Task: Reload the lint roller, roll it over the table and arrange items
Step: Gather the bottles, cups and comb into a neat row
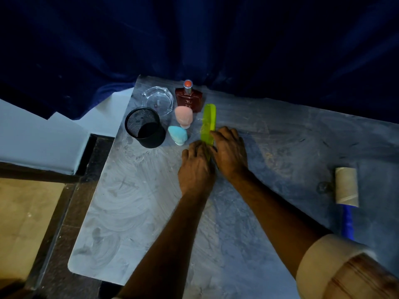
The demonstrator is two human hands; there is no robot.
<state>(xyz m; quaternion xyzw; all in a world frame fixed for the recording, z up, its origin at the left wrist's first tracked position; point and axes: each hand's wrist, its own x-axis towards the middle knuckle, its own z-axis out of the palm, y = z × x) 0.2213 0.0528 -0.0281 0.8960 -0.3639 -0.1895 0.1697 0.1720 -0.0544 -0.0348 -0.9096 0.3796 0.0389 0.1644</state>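
Both hands around green comb (sponges, mesh cup just left)

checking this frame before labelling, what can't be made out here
Head view only:
- Near end of the green comb: covered by the left hand and right hand.
- Label on the perfume bottle: too small and dim.
- Lint roller handle end: hidden behind the right sleeve.

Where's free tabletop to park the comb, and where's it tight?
Free: the wide stretch between the right hand and the lint roller, and the near-left table below the mesh cup. Tight: the far-left corner, where cup, glass dish, bottle, pink sponge and blue sponge cluster beside the comb.
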